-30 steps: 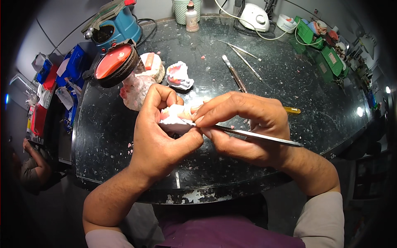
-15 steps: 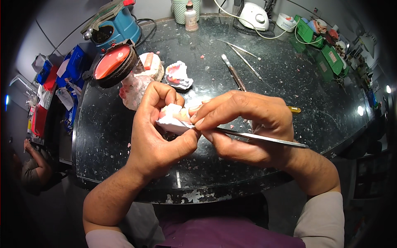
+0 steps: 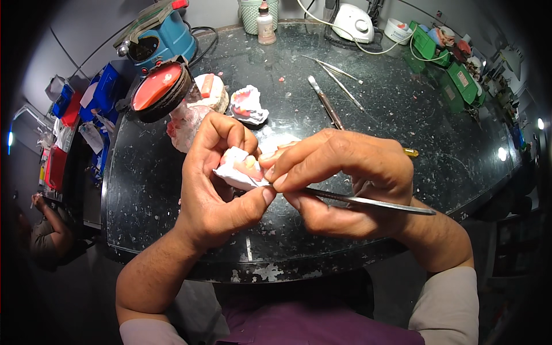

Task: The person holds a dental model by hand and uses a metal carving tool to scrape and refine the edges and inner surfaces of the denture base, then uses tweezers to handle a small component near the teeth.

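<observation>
Between the thumb and fingers of my left hand (image 3: 210, 190) sits a dental plaster model (image 3: 240, 171), white at its base with pink wax and yellowish teeth on it. My right hand (image 3: 351, 181) pinches a slim metal wax carver (image 3: 374, 202), its shaft slanting down to the right. The carver's tip is hidden behind my right fingers, which are right against the model's edge. Just beyond my hands, a second white plaster model (image 3: 248, 105) with pink wax and teeth rests on the black table.
A round pan of red wax (image 3: 160, 86) stands at the left, near a blue machine (image 3: 161, 43). Metal hand tools (image 3: 339, 86) and a wooden-handled knife (image 3: 325, 102) lie beyond my right hand. A bottle (image 3: 265, 26) and green bins (image 3: 463, 80) line the back. Someone's arm (image 3: 52, 221) shows far left.
My right hand and the carver have shifted slightly to the right. The model has tilted a little in my left hand, showing more of its pink wax and teeth.
</observation>
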A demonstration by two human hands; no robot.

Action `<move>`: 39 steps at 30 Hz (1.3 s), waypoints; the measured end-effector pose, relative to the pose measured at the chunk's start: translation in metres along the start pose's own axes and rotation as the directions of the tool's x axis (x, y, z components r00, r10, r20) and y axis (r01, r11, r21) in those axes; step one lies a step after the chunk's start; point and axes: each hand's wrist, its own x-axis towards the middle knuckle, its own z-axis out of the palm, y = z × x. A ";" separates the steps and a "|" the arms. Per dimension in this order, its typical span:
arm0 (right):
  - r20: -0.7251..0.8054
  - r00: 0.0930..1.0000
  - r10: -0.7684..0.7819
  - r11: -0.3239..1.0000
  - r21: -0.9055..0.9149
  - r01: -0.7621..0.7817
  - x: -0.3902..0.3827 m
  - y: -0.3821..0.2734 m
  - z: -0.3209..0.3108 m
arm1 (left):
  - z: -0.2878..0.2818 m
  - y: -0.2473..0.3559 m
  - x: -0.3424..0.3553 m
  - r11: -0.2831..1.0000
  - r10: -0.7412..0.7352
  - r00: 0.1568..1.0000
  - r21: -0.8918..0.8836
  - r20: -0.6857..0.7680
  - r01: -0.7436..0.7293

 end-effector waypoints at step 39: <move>-0.008 0.999 -0.048 0.998 0.051 0.048 0.000 0.000 0.001 | -0.001 0.000 0.000 0.981 -0.065 0.998 -0.182 0.003 0.064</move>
